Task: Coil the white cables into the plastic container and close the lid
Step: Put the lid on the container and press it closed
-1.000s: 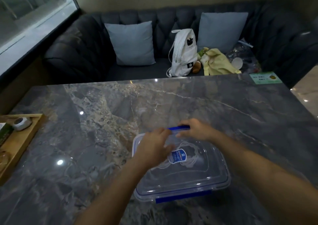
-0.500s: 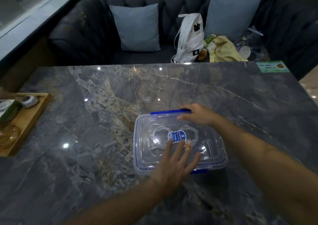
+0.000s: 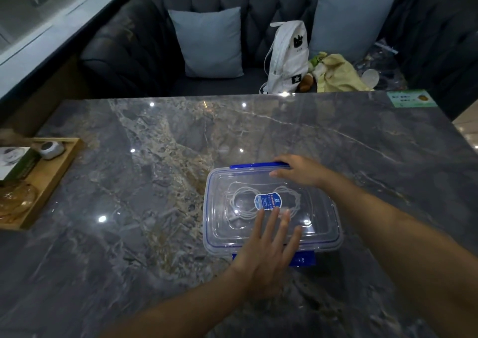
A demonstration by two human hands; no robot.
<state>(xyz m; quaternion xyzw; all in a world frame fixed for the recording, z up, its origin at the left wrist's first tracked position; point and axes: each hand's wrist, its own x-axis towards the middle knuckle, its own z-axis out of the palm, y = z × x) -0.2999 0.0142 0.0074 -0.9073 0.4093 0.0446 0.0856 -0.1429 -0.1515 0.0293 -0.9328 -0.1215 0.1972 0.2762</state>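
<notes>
I observe the plastic container (image 3: 217,224) resting on the grey marble tabletop (image 3: 155,182), near the front centre of it. Its clear lid (image 3: 318,216) sits on top. Through the lid I see the white cables (image 3: 241,198) coiled inside, under a blue oval label (image 3: 268,201). A blue latch (image 3: 256,166) runs along the far edge; another blue latch (image 3: 305,259) shows at the near edge.

My left hand (image 3: 266,257) lies flat, fingers spread and extended, over the near half of the lid; it grips nothing, and I cannot tell whether the palm presses down. My right hand (image 3: 301,171) rests on the far right corner, fingers curved loosely over the far latch and the lid edge, not closed into a grasp.

At the left edge of the tabletop I note a wooden tray (image 3: 55,180). Beyond the tabletop stands a dark sofa (image 3: 134,53) with a white backpack (image 3: 287,58).
</notes>
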